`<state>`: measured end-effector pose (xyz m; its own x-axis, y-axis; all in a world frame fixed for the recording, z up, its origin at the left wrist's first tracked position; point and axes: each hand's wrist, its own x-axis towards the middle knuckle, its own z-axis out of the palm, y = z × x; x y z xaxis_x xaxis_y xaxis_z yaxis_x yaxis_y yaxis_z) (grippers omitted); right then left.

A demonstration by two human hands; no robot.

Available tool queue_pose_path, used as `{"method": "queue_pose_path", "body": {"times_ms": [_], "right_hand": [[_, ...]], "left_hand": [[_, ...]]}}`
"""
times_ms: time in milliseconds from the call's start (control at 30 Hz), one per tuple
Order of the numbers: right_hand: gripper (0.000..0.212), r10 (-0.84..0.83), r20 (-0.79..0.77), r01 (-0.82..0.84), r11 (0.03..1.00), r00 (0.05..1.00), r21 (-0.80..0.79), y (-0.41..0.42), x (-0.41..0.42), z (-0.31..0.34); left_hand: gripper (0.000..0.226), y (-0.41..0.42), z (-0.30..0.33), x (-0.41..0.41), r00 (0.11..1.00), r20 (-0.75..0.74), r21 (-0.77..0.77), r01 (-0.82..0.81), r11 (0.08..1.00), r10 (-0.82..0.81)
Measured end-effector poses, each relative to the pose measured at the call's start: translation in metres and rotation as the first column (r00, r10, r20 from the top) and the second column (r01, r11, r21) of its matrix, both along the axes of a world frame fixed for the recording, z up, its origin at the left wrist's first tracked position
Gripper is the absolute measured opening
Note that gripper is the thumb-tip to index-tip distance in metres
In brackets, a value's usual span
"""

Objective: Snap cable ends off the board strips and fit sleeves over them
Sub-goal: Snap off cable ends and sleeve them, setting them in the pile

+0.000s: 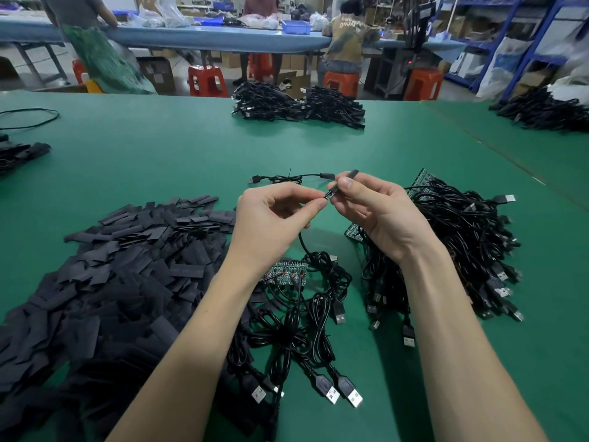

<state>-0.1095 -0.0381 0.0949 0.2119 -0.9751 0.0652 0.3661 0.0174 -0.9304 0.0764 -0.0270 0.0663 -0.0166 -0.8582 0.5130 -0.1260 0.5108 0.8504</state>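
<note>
Fingers of both hands pinch a thin black cable [301, 240] and flat black sleeve [345, 180].

Black cable end [325, 196] meets a black sleeve [345, 180], held above table

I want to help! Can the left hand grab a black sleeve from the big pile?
Probably yes, after letting go: the left hand pinches the cable end, but the sleeve pile lies right beside it, uncovered.

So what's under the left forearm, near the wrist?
A green board strip with black cables attached lies on the green table there. The left forearm covers the strip's left end and part of the cable tangle, so their full extent is hidden.
</note>
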Motion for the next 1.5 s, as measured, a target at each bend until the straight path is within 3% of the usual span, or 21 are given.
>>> {"method": "queue_pose_path", "body": {"times_ms": [533, 933, 1100, 1500], "right_hand": [[0.017, 0.011, -0.022, -0.01, 0.999, 1.0, 0.038, -0.0034, -0.001, -0.002], [0.028, 0.033, 0.011, -0.034, 0.999, 0.999, 0.03, -0.0013, -0.0002, -0.0023], [0.014, 0.047, 0.021, -0.046, 0.999, 0.999, -0.002, -0.0006, -0.0029, -0.0013], [0.009, 0.021, 0.035, -0.021, 1.0, 0.999, -0.003, -0.0031, -0.0006, -0.0064]], "left_hand": [[0.009, 0.0045, 0.0052, -0.0037, 0.992, 0.119, -0.046, -0.035, 0.998, 0.04], [0.012, 0.0007, 0.0018, -0.0036, 1.0, 0.015, 0.008, 0.028, 1.0, -0.028], [0.016, 0.0014, 0.0036, -0.0019, 0.998, 0.062, -0.03, 0.012, 0.999, -0.01], [0.013, 0.0003, 0.0029, -0.0009, 0.996, 0.085, -0.042, -0.031, 0.999, 0.035]]}}
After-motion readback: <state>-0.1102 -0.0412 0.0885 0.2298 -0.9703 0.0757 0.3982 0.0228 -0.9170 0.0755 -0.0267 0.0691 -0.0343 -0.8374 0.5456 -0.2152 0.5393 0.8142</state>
